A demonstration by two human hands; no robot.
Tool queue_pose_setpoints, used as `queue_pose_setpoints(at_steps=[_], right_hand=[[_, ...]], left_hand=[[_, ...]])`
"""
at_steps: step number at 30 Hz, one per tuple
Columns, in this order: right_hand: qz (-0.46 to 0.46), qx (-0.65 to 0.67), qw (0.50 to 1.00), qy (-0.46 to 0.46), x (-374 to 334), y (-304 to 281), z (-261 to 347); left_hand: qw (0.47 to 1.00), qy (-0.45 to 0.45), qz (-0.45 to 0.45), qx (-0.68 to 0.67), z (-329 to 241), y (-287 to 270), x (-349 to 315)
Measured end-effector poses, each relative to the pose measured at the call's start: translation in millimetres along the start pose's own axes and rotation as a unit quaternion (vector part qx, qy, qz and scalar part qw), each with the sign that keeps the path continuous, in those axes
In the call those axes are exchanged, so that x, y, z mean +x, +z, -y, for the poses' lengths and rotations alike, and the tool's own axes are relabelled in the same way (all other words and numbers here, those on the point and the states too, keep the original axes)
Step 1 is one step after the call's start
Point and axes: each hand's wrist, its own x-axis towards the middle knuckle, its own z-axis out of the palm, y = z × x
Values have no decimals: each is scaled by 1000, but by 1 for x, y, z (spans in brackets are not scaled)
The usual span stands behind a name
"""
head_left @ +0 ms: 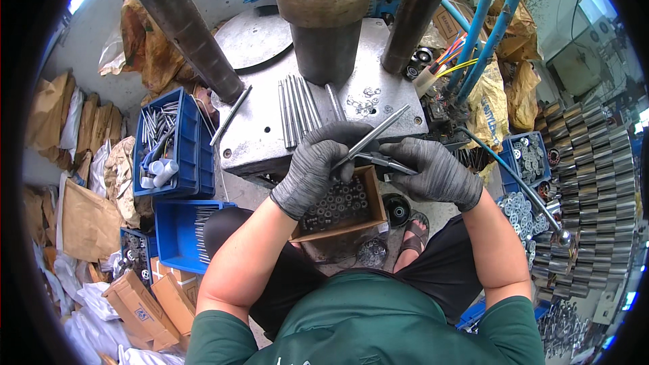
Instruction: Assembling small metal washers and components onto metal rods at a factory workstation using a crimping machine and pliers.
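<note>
Both my hands wear grey work gloves and meet in front of the press table. My left hand (312, 169) is closed round a slim steel shaft (382, 127), which slants up to the right. In my right hand (443, 170) is a pair of pliers (387, 161), its jaws pointing left at the shaft's lower part; the gloves partly hide where they meet. On the metal table (253, 132) lie several similar steel shafts (297, 111) in a row. Small thin rings (365, 101) are scattered to their right. A cardboard box (343, 230) of small dark round parts sits below my hands.
A thick steel cylinder (324, 40) stands behind the shafts, between two slanting columns (182, 23) (416, 13). Blue bins (179, 233) with rods are at left. Stacked metal cylinders (588, 196) and a ball-ended lever (520, 186) are at right.
</note>
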Motion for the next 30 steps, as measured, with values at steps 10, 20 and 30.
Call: queue_pose_setpoints(at_steps=[10,20,30], right_hand=[[-70,-113,982,-135,6,8,-2],[143,365,901,187,-5,3,5],[-130,31,988,74,6,0,-22]], left_hand=[[992,-26,-4,-125,-3,-2,0],[979,-44,19,-200,7,-11,6],[966,-5,-93,-241,-13,3,5]])
